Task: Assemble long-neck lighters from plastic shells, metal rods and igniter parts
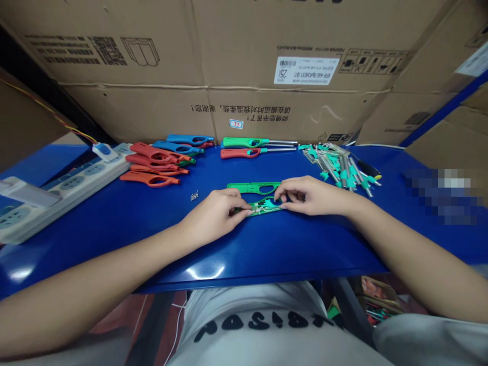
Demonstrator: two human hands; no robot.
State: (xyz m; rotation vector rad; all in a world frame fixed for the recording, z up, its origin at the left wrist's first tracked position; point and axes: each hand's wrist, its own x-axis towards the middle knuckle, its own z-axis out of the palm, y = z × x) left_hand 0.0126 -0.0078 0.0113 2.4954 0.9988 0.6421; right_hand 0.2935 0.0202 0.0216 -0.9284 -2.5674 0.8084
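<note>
My left hand (224, 211) pinches the left end of an opened green lighter half-shell (263, 207), thumb and fingers closed at its edge. Inside that shell lie a clear part, a teal trigger piece (270, 204) and thin wiring. At the shell's right end, my right hand (305, 197) has its fingers closed on the rim; exactly which small part they press is hidden. Just behind, close to both hands, the matching green half-shell (251, 188) rests on the blue table.
A pile of red, orange and blue lighter shells (156, 162) lies left, beside a white power strip (72, 188). Small screws (194, 195) sit nearby. Two long-nozzle lighters (259, 147), teal-and-metal inner parts (339, 165) and a screwdriver (369, 169) lie before a cardboard wall (244, 66).
</note>
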